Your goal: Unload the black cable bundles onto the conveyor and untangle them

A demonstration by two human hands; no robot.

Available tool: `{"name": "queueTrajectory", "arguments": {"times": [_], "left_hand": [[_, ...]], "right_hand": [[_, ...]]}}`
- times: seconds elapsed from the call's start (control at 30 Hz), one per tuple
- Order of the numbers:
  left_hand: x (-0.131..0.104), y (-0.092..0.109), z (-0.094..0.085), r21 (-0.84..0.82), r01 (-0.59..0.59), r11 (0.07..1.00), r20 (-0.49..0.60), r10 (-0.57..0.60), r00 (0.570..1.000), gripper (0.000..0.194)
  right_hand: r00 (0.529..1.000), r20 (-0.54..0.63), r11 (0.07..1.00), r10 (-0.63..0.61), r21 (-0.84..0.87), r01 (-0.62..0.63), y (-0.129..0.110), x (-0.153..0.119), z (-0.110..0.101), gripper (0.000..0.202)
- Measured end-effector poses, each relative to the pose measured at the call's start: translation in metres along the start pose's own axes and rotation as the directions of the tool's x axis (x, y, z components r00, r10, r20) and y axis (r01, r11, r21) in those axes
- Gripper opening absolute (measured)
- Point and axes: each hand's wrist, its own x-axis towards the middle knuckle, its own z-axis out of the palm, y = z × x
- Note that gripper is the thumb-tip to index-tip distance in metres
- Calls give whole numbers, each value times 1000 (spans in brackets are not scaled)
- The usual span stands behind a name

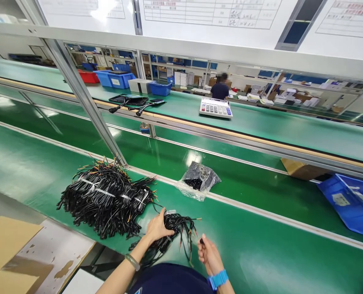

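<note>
A bundle of black cables [177, 222] with orange and red wire ends lies on the green bench at the front edge. My left hand [159, 228] is on this bundle, thumb and fingers spread around it. Right of the wire ends, my right hand [209, 254] pinches a small black part [202, 241] between thumb and fingers. A large pile of tied black cables [103, 200] rests to the left of my hands. Beyond them, a clear plastic bag [199, 179] of small black parts sits across the metal strip.
A metal post [83, 96] rises behind the cable pile. On the raised shelf are a calculator [215, 108], devices with cables [135, 101] and blue bins [115, 79]. A blue crate [343, 202] stands at right, cardboard [12, 245] at lower left. A person [220, 87] sits far behind.
</note>
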Motion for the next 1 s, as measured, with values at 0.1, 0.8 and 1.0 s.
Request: {"name": "queueTrajectory", "arguments": {"times": [0.1, 0.8, 1.0], "left_hand": [[9, 22, 5, -569, 70, 819, -25, -102, 994, 101], [-42, 49, 58, -720, 138, 680, 454, 310, 835, 18], [-34, 24, 81, -653, 239, 718, 560, 245, 792, 11]], "right_hand": [[995, 74, 997, -68, -20, 69, -13, -18, 6, 57], [964, 185, 532, -191, -806, 260, 22, 12, -13, 41], [918, 182, 10, -351, -980, 198, -10, 44, -27, 75]]}}
